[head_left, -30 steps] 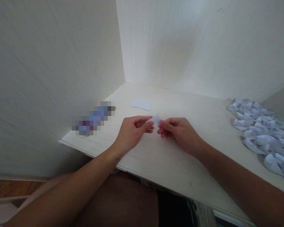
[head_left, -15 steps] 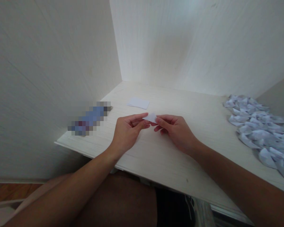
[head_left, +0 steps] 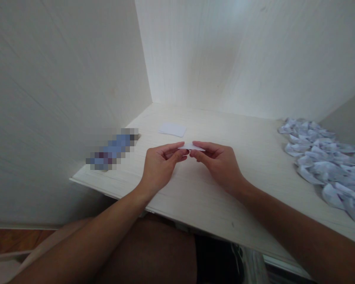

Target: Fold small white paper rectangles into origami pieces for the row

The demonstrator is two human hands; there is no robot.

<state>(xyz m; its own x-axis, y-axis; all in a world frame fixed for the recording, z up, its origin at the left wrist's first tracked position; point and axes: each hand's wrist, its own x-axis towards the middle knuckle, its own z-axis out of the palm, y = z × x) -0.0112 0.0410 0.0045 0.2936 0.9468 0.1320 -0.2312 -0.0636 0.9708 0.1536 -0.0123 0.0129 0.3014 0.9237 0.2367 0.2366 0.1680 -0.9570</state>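
A small folded piece of white paper (head_left: 191,147) is held between my two hands, just above the white tabletop (head_left: 192,197). My left hand (head_left: 162,163) pinches its left end between thumb and fingers. On the other end, the fingers of my right hand (head_left: 219,159) lie along the upper side with the thumb below. The paper shows almost edge-on, as a thin pointed strip. Behind my hands, flat on the table, lie white paper rectangles (head_left: 172,129), perhaps a small stack.
Many folded white paper pieces (head_left: 325,157) lie heaped in rows along the right side. A pixelated bluish item (head_left: 112,150) rests by the left wall panel (head_left: 62,98). A back panel (head_left: 225,59) closes off the far side. My legs (head_left: 148,248) are under the table's front edge.
My right hand has shifted its grip, its fingers now over the paper and its thumb below. The paper has tipped from showing a face to nearly edge-on. My left hand barely moved.
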